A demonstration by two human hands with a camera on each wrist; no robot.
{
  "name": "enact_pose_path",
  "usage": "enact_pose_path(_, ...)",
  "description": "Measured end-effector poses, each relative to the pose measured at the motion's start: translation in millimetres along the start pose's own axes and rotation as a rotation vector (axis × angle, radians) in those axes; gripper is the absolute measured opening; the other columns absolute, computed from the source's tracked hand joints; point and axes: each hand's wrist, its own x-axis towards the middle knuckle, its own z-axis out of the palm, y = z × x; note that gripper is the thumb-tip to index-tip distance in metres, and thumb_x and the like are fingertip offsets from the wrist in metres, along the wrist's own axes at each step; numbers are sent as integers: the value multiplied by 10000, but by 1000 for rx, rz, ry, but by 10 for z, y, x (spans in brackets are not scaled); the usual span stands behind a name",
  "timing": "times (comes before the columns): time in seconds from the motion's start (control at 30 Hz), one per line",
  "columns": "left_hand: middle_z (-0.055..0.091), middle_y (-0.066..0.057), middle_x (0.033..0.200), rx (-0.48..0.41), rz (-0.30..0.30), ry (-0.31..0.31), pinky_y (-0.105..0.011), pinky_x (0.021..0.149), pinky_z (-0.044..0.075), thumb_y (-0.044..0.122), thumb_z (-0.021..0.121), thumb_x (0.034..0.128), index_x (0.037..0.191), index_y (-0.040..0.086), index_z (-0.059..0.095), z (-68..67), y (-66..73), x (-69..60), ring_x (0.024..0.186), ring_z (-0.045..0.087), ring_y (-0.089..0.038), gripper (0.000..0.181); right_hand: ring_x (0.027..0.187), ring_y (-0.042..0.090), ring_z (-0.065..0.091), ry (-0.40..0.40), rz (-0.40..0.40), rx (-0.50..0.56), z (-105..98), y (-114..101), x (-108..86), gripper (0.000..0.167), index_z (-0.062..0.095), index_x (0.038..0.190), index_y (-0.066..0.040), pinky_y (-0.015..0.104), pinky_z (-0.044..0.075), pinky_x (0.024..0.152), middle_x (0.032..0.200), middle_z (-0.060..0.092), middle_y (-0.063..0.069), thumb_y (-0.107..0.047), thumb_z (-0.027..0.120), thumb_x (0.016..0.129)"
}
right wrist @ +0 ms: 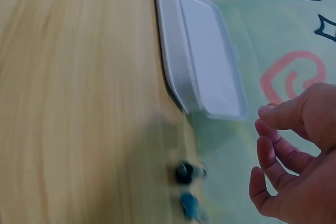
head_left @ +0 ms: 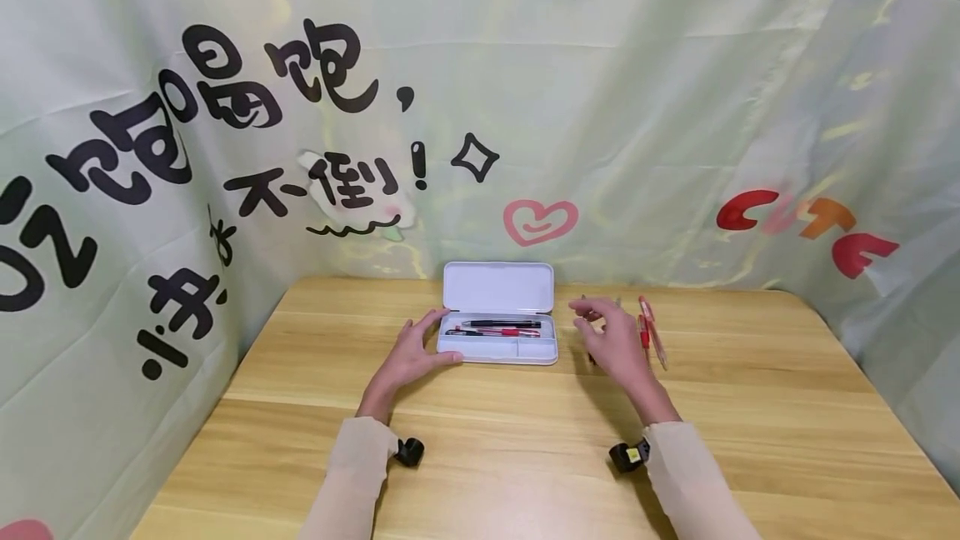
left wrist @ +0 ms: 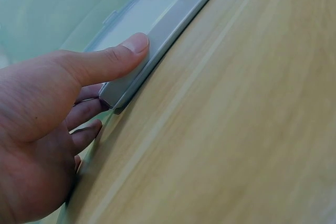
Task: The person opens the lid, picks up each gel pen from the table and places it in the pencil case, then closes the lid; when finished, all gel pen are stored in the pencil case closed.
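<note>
A white pencil case (head_left: 480, 348) lies with its lid (head_left: 498, 287) raised; several pens (head_left: 502, 324), black and red, rest in its long compartment. My left hand (head_left: 411, 354) holds the case's left end, thumb on the front wall and fingers behind, as the left wrist view also shows. To the right of the case, my right hand (head_left: 617, 346) hovers above the table with bent, spread fingers and nothing between them. Under and beside it, partly hidden, lie pens; a dark pen end (right wrist: 185, 172) and a blue one (right wrist: 188, 205) show in the right wrist view.
Red pens (head_left: 652, 332) lie on the wooden table (head_left: 495, 440) to the right of my right hand. Behind the table hangs a pale green printed cloth (head_left: 637, 148), close to the back edge and the raised lid.
</note>
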Motion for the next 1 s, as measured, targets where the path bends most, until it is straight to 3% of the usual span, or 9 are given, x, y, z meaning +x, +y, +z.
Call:
enact_pose_path(0.2,297,-239,1634,-4,6,-4,-715,1183,78,381,903,787,1537,208,479,18,1,14,1509,66,-554,879,915,276,651,84,-9,-52,-271,96,-154,245,729,1182,-20,401,509,724,1060,730,141,25,691,944)
enact_pose_path(0.4,281,-217,1647,-5,-2,0,-730,1173,87,392,898,791,1540,231,474,24,15,37,1515,56,-542,876,874,249,629,112,28,-84,-496,207,-243,262,717,1207,-21,240,471,640,1021,703,137,11,696,948)
enact_pose_path(0.47,279,-218,1648,-8,-6,1,-746,1160,97,395,898,791,1539,232,476,30,20,38,1512,56,-549,873,900,274,643,124,46,-94,-564,249,-258,262,712,1215,-15,256,490,674,1034,703,151,-1,694,954)
enact_pose_path(0.63,296,-234,1636,-5,-9,3,-749,1158,106,387,903,784,1529,217,489,48,23,8,1504,70,-564,869,994,339,649,110,135,-117,-689,430,-314,291,675,1262,6,404,513,767,1111,702,196,-46,668,976)
enact_pose_path(0.8,298,-237,1634,-1,-11,-3,-748,1159,107,380,902,787,1535,215,481,47,13,-15,1502,68,-567,874,1007,393,650,61,236,-130,-769,632,-369,353,632,1306,39,313,527,714,1135,668,243,-70,675,972)
enact_pose_path(1.0,299,-230,1637,5,-17,3,-762,1147,113,386,902,785,1539,225,475,19,4,-6,1503,63,-567,881,993,412,658,-16,288,-136,-795,748,-395,403,614,1303,92,324,529,711,1115,666,261,-97,702,959)
